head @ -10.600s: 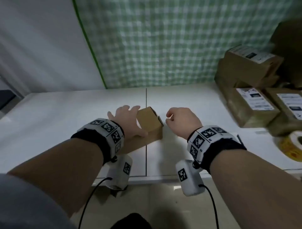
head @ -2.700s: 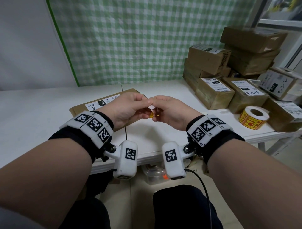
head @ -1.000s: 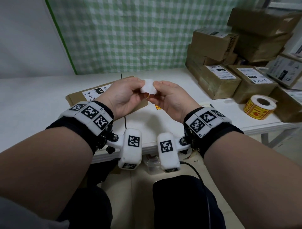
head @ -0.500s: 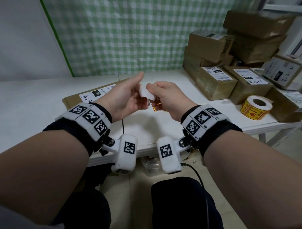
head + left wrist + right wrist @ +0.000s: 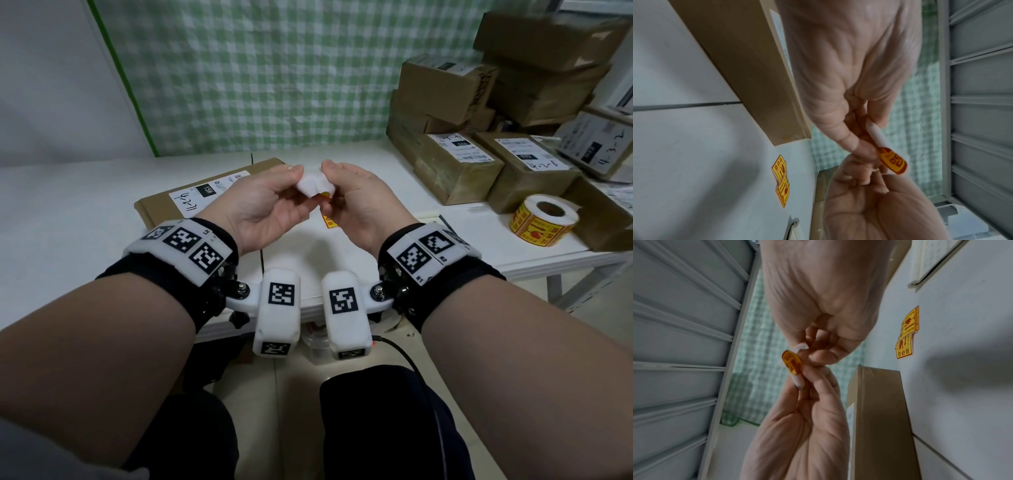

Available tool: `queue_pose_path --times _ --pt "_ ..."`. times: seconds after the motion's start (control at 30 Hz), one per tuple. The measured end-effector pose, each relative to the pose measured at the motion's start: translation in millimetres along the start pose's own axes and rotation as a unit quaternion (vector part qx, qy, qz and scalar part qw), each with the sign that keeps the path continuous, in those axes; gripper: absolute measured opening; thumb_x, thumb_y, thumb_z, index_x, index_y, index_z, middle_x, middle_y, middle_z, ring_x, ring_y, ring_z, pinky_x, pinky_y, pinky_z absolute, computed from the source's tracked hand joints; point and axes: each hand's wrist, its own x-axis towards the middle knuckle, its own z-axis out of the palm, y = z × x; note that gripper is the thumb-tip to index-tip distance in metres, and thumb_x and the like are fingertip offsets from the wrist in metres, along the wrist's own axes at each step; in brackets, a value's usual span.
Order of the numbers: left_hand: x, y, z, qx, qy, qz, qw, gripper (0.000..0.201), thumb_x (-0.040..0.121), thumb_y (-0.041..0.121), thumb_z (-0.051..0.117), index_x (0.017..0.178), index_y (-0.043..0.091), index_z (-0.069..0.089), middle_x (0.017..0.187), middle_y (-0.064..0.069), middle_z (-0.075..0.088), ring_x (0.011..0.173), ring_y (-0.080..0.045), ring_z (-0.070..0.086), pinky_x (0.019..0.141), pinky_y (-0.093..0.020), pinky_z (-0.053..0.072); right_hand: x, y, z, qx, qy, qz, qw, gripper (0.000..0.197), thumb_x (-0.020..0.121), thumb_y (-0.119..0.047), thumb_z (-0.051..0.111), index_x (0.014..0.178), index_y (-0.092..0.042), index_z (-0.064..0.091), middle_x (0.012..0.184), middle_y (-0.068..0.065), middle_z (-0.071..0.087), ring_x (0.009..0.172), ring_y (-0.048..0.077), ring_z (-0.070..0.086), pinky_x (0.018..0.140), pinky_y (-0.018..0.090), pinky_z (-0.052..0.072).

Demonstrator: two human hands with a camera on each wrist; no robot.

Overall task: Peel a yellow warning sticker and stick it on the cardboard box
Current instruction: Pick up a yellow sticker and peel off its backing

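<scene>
Above the table, both hands hold one yellow warning sticker (image 5: 893, 160) on its white backing (image 5: 310, 183). My left hand (image 5: 294, 181) pinches the backing's left end between thumb and forefinger. My right hand (image 5: 330, 180) pinches the other end, and the piece bows between them, its yellow face (image 5: 791, 362) turned away from me. The flat cardboard box (image 5: 191, 198) with a white label lies on the table under and behind my left hand. I cannot tell how much of the sticker has lifted off the backing.
Two more yellow stickers (image 5: 329, 221) lie on the white table (image 5: 68, 212) below my hands. A roll of yellow stickers (image 5: 543, 219) stands at the right. Several labelled cardboard boxes (image 5: 459, 168) are stacked at the back right.
My left forefinger, raised half a second ago, has come down onto the backing. Both hands stay together above the table.
</scene>
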Motion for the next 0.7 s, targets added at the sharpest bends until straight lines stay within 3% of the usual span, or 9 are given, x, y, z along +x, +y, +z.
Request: queue_pose_path --times 0.17,0.3,0.4,0.53,0.63,0.7 --pt "-3 2 1 -0.007 -0.002 -0.003 1.000 0.015 0.097 0.009 0.039 0.088 0.003 0.050 0.102 -0.017 0.061 0.101 -0.026 0.061 0.086 -0.030 0.054 -1 1 -3 0.049 0.009 0.019 0.999 0.024 0.096 -0.018 0.050 0.073 -0.011 0.055 0.069 0.003 0.052 0.054 0.009 0.048 0.045 0.013 0.045" --pt "-5 5 2 0.078 0.041 -0.006 0.996 0.015 0.097 0.009 0.040 0.087 0.007 0.050 0.096 -0.014 0.062 0.090 -0.023 0.063 0.076 -0.031 0.057 -1 -5 -9 -0.100 -0.027 0.014 0.995 0.026 0.094 -0.028 0.053 0.078 -0.008 0.057 0.062 0.004 0.051 0.048 0.013 0.045 0.046 0.019 0.044" --pt "-6 7 0 0.167 0.065 -0.012 0.984 0.010 0.096 0.014 0.044 0.095 0.010 0.053 0.085 -0.009 0.060 0.070 -0.016 0.063 0.064 -0.026 0.059 -2 -7 -10 -0.200 -0.058 0.009 0.978 0.035 0.087 -0.036 0.062 0.090 -0.001 0.064 0.055 0.000 0.048 0.049 0.015 0.042 0.051 0.024 0.039" --pt "-6 6 -3 0.212 0.075 -0.033 0.974 0.018 0.095 0.024 0.046 0.092 0.010 0.057 0.068 -0.006 0.054 0.045 -0.009 0.057 0.048 -0.018 0.051 -5 -7 -10 -0.229 -0.095 0.022 0.969 0.028 0.087 -0.026 0.064 0.066 -0.015 0.049 0.055 0.000 0.049 0.046 0.011 0.042 0.047 0.021 0.036" --pt "-7 7 -4 0.209 0.054 -0.052 0.975 0.028 0.093 0.039 0.046 0.083 0.014 0.056 0.055 -0.001 0.051 0.044 -0.010 0.055 0.046 -0.018 0.048 -6 -6 -10 -0.201 -0.090 0.033 0.975 0.026 0.089 -0.021 0.062 0.068 -0.016 0.048 0.051 -0.001 0.049 0.043 0.011 0.042 0.047 0.020 0.036" --pt "-8 10 -5 0.196 0.013 -0.065 0.978 0.037 0.084 0.052 0.050 0.080 0.015 0.055 0.056 -0.001 0.057 0.048 -0.011 0.058 0.048 -0.019 0.049 -6 -6 -10 -0.181 -0.075 0.034 0.980 0.028 0.089 -0.019 0.061 0.066 -0.016 0.045 0.049 -0.001 0.048 0.044 0.013 0.040 0.046 0.020 0.036"
